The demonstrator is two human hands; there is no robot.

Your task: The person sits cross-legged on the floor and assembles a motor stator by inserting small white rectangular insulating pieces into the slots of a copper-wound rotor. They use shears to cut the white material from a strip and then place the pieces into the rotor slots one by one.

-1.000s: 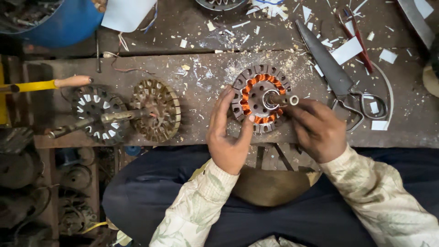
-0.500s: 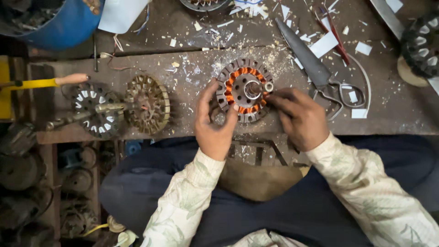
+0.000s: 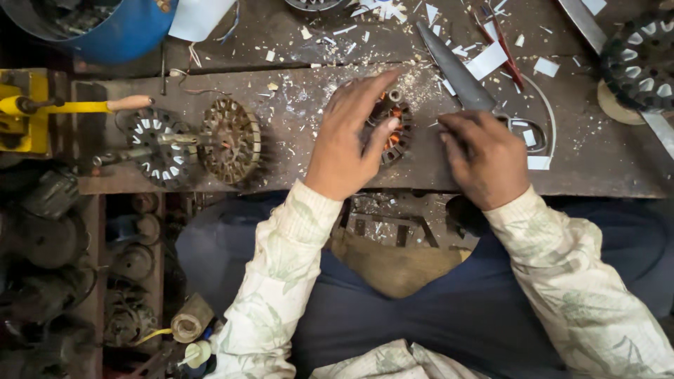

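Observation:
A round motor stator (image 3: pixel 392 133) with orange copper windings lies on the worn workbench (image 3: pixel 295 161). My left hand (image 3: pixel 347 144) lies over it from above, fingers spread around its rim and gripping it, so most of it is hidden. Just right of the stator, my right hand (image 3: pixel 484 158) rests palm down on the bench, its curled fingers beside the handles of large scissors (image 3: pixel 460 74). Whether those fingers hold something small is hidden.
Two more stators on a shaft (image 3: pixel 228 140) lie at the bench's left, beside a yellow tool with a wooden handle (image 3: pixel 70 107). A blue drum (image 3: pixel 105 28) stands far left, a dark stator (image 3: pixel 642 60) far right. Paper scraps litter the bench; old motor parts (image 3: pixel 49 231) are stacked below left.
My left hand has moved from the stator's near rim to cover it from above. My right hand has come off the stator's hub and now rests to its right.

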